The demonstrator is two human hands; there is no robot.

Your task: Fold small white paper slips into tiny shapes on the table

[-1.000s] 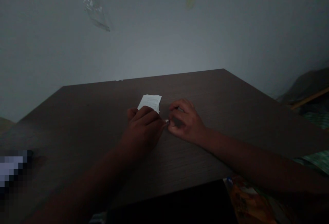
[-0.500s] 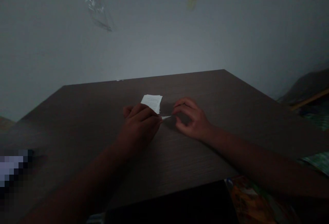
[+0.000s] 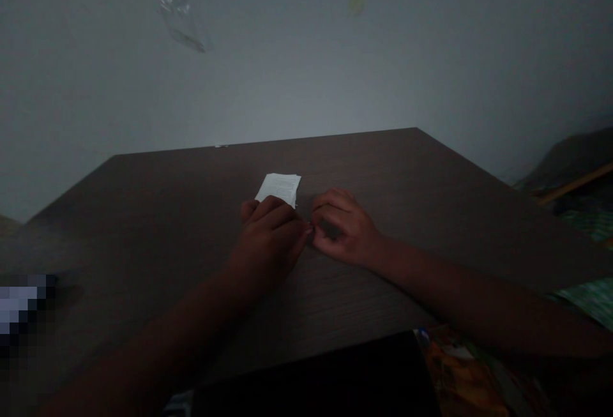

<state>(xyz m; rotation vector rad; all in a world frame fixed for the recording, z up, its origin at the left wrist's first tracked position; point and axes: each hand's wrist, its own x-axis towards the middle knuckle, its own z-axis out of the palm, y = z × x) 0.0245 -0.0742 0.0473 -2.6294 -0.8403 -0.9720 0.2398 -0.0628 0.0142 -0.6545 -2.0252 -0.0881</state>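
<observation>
My left hand [image 3: 268, 244] is closed, its thumb and fingertips pinched on a small piece of paper [image 3: 310, 227]. Only a sliver of that paper shows, the fingers covering the rest. From the right, my right hand [image 3: 345, 228] meets it with thumb and forefinger pressed together at the same spot, the other fingers curled. Just beyond my left hand lies a small stack of printed white paper slips [image 3: 280, 188] on the dark brown wooden table [image 3: 373, 168]. My left knuckles hide the stack's near edge.
A pale wall [image 3: 306, 78] rises behind the table's far edge. At the left edge lies a blurred-out device [image 3: 22, 305]. A black flat object [image 3: 311, 382] sits at the front edge, beside a colourful orange item [image 3: 460, 372]. Green checked cloth [image 3: 589, 299] is at right.
My right hand has moved left, and its fingertips now meet those of my left hand. The white paper tip that stuck out between them is now mostly covered.
</observation>
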